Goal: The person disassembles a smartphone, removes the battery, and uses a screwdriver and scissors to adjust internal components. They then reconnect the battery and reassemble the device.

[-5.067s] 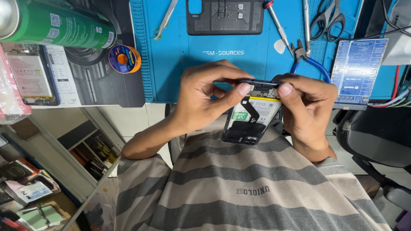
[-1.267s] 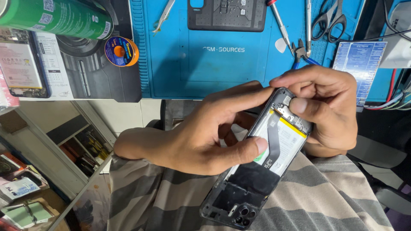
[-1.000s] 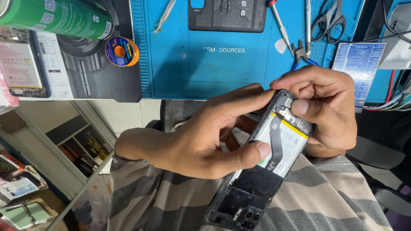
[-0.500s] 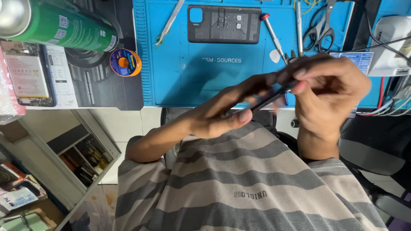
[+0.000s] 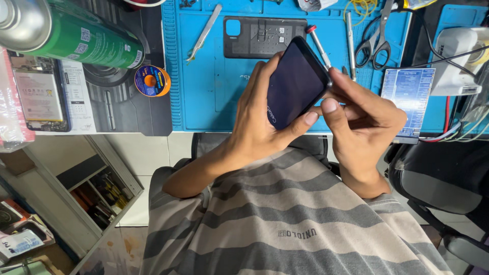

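Observation:
A dark smartphone (image 5: 295,84) is held screen side up above the near edge of the blue work mat (image 5: 204,97). My left hand (image 5: 260,122) grips it from the left, thumb along its lower right edge. My right hand (image 5: 364,119) pinches its right edge, thumb tip at the lower side. A black phone back cover (image 5: 249,36) lies flat on the mat behind the phone. Metal tweezers (image 5: 204,33) lie to the cover's left.
A green spray can (image 5: 76,33) lies at the top left, with a solder reel (image 5: 151,80) near it. An opened phone (image 5: 39,97) rests at the left. A screwdriver (image 5: 318,43), scissors (image 5: 377,43) and a white charger (image 5: 458,61) sit at the right.
The phone was held with its open back and battery showing; it has been flipped over and now shows its dark screen. Both hands have stayed on it.

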